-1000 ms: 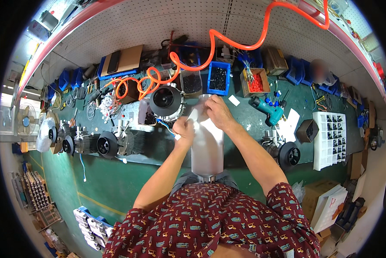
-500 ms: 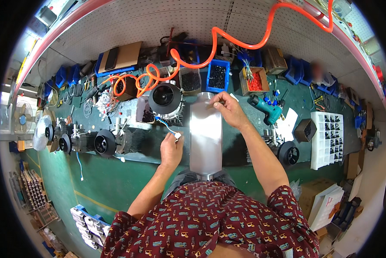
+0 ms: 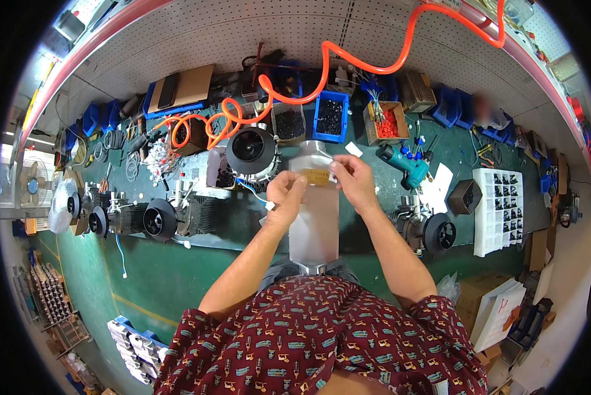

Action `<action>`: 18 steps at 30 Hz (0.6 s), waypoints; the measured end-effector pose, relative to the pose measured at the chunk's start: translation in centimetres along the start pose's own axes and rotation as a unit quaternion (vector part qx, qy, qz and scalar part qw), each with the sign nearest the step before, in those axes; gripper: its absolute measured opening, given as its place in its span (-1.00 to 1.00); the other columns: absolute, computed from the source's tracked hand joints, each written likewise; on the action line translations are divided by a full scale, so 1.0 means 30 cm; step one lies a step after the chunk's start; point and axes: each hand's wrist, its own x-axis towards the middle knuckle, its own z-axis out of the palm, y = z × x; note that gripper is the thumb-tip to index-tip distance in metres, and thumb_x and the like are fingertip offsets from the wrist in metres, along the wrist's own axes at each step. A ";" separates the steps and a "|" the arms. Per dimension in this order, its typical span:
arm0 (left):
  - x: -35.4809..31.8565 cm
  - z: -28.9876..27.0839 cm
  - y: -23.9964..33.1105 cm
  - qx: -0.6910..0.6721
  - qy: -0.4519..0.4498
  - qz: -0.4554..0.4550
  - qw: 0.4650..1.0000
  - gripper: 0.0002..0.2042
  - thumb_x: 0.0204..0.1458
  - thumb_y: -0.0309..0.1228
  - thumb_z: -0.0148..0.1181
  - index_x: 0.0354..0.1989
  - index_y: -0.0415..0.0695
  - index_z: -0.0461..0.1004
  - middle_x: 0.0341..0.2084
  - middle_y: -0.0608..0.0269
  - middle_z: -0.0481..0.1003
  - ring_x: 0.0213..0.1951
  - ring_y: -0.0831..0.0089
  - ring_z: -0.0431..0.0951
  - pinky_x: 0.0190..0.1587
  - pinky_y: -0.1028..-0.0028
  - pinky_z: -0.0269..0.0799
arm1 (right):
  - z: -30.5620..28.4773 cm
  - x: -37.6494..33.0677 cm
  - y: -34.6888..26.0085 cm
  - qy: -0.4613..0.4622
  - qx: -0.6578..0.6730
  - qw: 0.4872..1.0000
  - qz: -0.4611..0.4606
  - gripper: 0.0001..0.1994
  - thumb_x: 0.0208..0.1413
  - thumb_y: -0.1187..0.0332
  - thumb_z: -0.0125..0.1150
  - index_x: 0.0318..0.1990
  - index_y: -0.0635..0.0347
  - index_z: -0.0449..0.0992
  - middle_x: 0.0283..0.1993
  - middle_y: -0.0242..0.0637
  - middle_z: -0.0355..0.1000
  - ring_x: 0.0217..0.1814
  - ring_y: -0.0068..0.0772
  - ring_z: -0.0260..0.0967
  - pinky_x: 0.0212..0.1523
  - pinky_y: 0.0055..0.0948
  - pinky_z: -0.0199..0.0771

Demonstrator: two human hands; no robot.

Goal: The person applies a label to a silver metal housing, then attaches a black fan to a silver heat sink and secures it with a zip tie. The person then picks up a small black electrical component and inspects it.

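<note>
A long silver metal casing (image 3: pixel 314 230) with tapered ends lies lengthwise in front of me, its near end at my waist. Over its far part I hold a small gold-brown label (image 3: pixel 317 177) stretched flat between both hands. My left hand (image 3: pixel 286 196) pinches its left end with closed fingers. At the other end, the thumb and fingers of my right hand (image 3: pixel 355 183) are pressed together on it, with a small white bit at the fingertips. Whether the label touches the metal I cannot tell. Left of the casing stands a motor unit with a black fan wheel (image 3: pixel 250 147), its white-plugged cable hanging beside my left hand.
A teal power drill (image 3: pixel 404 166) and a white sheet (image 3: pixel 438 189) lie to the right. Beyond them is a white foam tray (image 3: pixel 483 214) of black parts. Blue bin (image 3: pixel 331 117) and red-parts box (image 3: pixel 389 122) stand behind. An orange coiled hose (image 3: pixel 322 72) hangs above. More fan units (image 3: pixel 160 220) line the left.
My left hand has moved up and right to the casing. The gold-brown label now shows between both hands. My right hand has shifted slightly nearer, and a small white piece shows on the table behind it.
</note>
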 end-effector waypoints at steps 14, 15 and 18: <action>0.096 0.004 -0.118 0.146 0.053 0.067 0.986 -0.81 0.26 -0.35 0.22 -0.26 -0.25 0.55 -0.53 0.39 0.52 -0.50 0.67 0.46 -0.36 0.52 0.57 | 0.056 -0.019 0.111 0.063 -0.002 0.993 0.098 -0.79 0.16 0.32 0.31 -0.38 0.31 0.59 -0.46 -0.38 0.53 -0.48 -0.63 0.35 -0.43 -0.49 0.36; 0.115 0.000 -0.133 0.182 0.061 0.099 0.977 -0.81 0.24 -0.35 0.23 -0.27 -0.26 0.55 -0.54 0.36 0.52 -0.50 0.66 0.47 -0.36 0.51 0.56 | 0.060 -0.016 0.105 0.064 0.001 0.993 0.101 -0.79 0.16 0.32 0.31 -0.39 0.31 0.59 -0.46 -0.38 0.53 -0.47 -0.62 0.35 -0.42 -0.48 0.36; 0.152 -0.008 -0.167 0.243 0.079 0.164 0.953 -0.80 0.21 -0.36 0.27 -0.31 -0.28 0.54 -0.55 0.22 0.55 -0.50 0.56 0.51 -0.36 0.41 0.54 | 0.059 -0.004 0.108 0.070 -0.008 0.993 0.099 -0.78 0.14 0.31 0.31 -0.40 0.33 0.60 -0.48 -0.36 0.54 -0.47 -0.60 0.37 -0.41 -0.46 0.38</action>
